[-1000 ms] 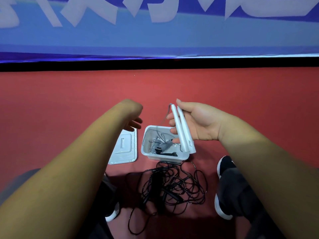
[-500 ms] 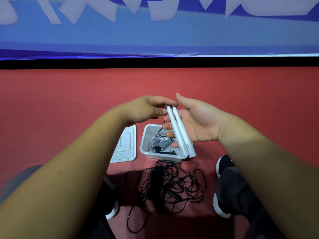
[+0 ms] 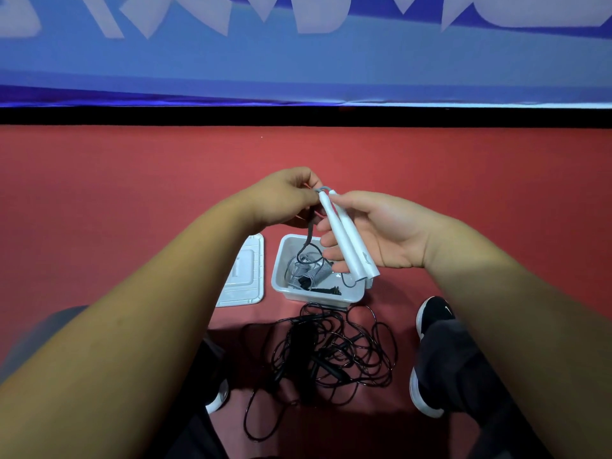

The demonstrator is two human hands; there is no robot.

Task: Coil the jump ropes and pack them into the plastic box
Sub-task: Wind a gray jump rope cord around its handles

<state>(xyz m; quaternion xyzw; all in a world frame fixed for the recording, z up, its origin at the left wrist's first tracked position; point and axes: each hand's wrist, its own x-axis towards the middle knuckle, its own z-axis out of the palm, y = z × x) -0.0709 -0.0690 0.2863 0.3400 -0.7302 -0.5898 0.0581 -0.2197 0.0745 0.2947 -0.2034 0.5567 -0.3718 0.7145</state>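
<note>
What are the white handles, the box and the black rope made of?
White handles: probably hard plastic, smooth and evenly white, softly shiny. Box: thin pale plastic, likely; moulded rim, slightly see-through walls. Black rope: maybe plastic-coated cord, since it glints and holds springy loops; hard to tell.

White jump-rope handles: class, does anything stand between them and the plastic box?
Nothing visible does. The right hand holds the white jump-rope handles over the open white plastic box; its flat white lid lies off beside it. A coiled grey rope already sits inside.
</note>
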